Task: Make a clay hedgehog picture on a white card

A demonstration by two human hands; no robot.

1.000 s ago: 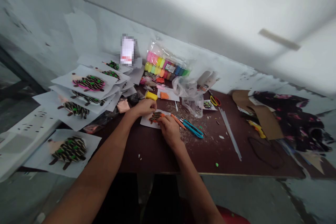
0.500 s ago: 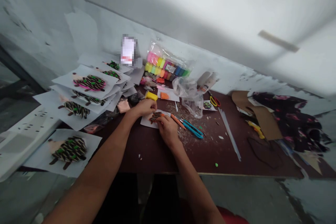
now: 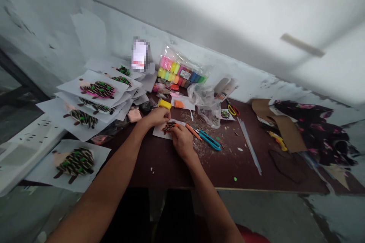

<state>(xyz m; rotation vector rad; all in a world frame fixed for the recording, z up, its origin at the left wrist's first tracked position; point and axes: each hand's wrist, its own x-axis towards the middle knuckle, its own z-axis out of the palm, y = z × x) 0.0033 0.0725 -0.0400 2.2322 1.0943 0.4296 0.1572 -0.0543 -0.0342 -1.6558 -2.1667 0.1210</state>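
Maroon tabletop (image 3: 162, 172) (right hand (image 3: 182, 140) on clay-striped paper (image 3: 159, 132))

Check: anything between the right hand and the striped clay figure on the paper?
Nothing visible. The right hand has its fingers on the clay figure, and the paper lies beneath it.

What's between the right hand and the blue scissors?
An orange-handled tool lies there, between the right hand and the blue scissors, in the head view.
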